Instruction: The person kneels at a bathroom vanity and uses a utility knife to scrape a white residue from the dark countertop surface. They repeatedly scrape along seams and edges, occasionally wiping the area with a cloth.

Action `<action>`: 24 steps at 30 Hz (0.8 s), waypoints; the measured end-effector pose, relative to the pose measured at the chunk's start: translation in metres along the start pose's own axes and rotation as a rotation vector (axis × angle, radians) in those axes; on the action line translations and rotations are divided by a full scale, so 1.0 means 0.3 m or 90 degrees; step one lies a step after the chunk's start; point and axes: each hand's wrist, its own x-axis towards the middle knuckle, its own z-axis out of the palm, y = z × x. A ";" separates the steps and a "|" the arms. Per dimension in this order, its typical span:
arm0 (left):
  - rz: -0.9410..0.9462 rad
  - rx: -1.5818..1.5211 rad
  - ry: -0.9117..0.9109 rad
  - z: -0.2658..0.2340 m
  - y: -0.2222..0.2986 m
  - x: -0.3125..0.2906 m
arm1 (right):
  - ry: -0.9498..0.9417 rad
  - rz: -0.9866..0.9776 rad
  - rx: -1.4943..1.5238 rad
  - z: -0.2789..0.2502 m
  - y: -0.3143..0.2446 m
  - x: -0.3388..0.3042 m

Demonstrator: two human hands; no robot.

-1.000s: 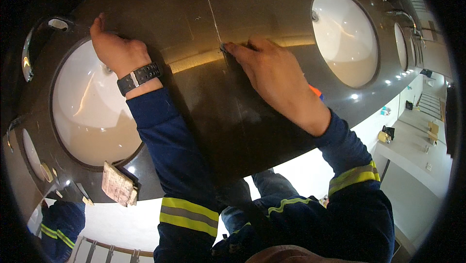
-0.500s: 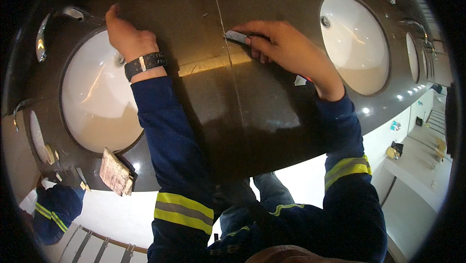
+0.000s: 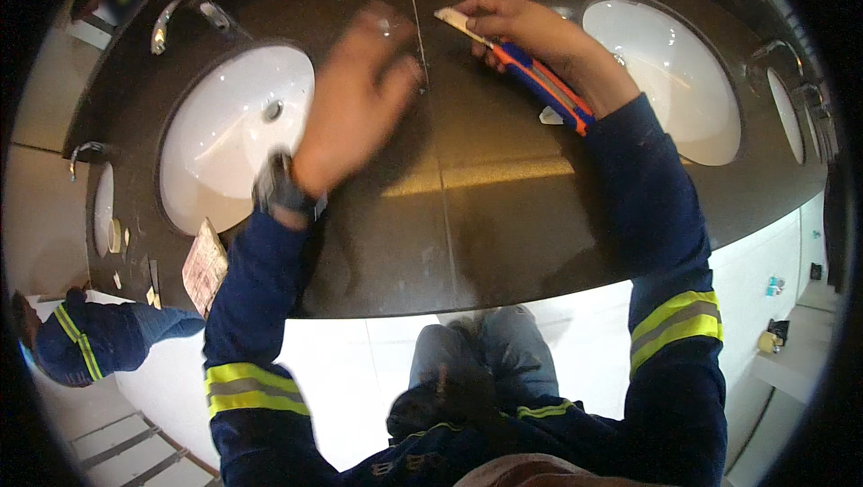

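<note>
Right hand point(image 3: 535, 33) on my feed has its grip pinching a utility knife point(image 3: 520, 66), fingers close up by the bare blade point(image 3: 463, 27). Left hand point(image 3: 351, 105) is motion-blurred over the seam point(image 3: 444, 204); can't tell if its grip is spread or pinching something, just a bright glint at the fingers. Risk: the blade points toward that left hand and sits near it, so a careless swing of either could nick a finger. Pinching so far forward, the right fingers could also slide onto the edge if the knife jerks. A hard push at a slant could skid off the seam and scratch the tabletop point(image 3: 360, 276), or bend the thin blade. Knife itself: slim, blue body with orange edging, pale narrow blade out front, looks smeared but too small to be sure. It's held above the tabletop, right of the seam, between it and the right sink point(image 3: 674, 38), slanting from upper left to lower right. Small white scrap point(image 3: 550, 116) shows just beside the body.
</note>
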 end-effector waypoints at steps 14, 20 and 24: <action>0.106 0.210 -0.247 0.035 0.044 -0.120 | 0.115 -0.247 -0.794 0.018 -0.062 0.016; 0.071 0.215 -0.077 -0.139 -0.111 -0.097 | 0.154 -0.259 -0.842 0.129 -0.014 0.014; 0.036 0.315 -0.191 -0.183 -0.197 -0.097 | 0.178 -0.208 -0.934 0.196 -0.028 -0.032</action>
